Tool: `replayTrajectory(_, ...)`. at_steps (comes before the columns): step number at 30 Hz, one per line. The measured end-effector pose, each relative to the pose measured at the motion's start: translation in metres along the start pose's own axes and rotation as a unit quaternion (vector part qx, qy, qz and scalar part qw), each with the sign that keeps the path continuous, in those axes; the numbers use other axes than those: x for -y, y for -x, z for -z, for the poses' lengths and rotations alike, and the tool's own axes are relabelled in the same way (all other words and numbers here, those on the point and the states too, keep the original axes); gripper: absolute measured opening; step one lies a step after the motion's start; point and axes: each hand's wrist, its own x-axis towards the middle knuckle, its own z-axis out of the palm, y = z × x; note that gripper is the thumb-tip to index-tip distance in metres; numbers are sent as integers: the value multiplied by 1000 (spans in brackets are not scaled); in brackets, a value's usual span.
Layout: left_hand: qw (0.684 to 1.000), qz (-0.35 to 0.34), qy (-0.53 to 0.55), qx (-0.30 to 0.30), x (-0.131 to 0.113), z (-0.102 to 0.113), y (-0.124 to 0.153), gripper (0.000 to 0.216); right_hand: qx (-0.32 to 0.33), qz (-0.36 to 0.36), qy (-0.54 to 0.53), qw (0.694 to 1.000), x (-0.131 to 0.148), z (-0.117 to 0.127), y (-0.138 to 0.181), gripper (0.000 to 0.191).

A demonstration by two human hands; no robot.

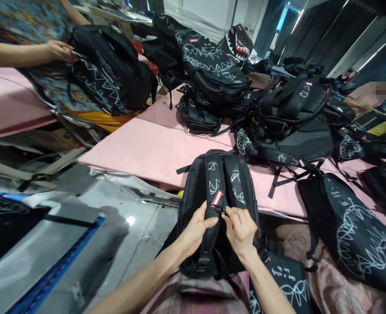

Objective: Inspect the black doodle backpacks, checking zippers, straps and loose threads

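Observation:
A black backpack (186, 192) with white scribble prints on its shoulder straps rests upright on my lap, its top leaning at the pink table's edge. My left hand (194, 231) is closed around one shoulder strap (213, 174), thumb on top, just below a red-and-white label (216, 198). In my right hand (240, 229) is a small black pointed tool (219, 209), possibly thread snips, pinched between thumb and fingers. Its tip points at the lower end of the label. The second strap (237, 179) lies alongside, to the right.
Black backpacks (212, 61) are piled on the pink table (140, 148). Another backpack (359, 231) hangs over the edge at right. At upper left, a co-worker's hand (62, 51) grips a backpack (111, 69). A blue-edged grey bin or cart (65, 261) stands at lower left.

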Motion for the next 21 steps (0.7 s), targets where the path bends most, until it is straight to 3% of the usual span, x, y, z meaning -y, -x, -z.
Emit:
replayTrajectory(3, 1000, -10, -14, -8, 5, 3, 0, 48, 20, -28, -29, 999, 3, -4, -2, 12)
replayTrajectory(5, 1000, -4, -13, -4, 9, 8, 0, 47, 47, -117, -111, 986, 0, -6, -2, 11)
replayTrajectory(8, 1000, 20, 0, -6, 12, 17, 0, 51, 75, -277, -205, 936, -10, -6, -3, 15)
replayTrajectory(10, 1000, 23, 5, -12, 14, 22, 0, 54, 89, -321, -202, 921, -16, -5, -3, 18)
replayTrajectory(21, 999, 24, 19, -15, 19, 26, -5, 56, 80, -197, -73, 974, -17, -9, -5, 16)
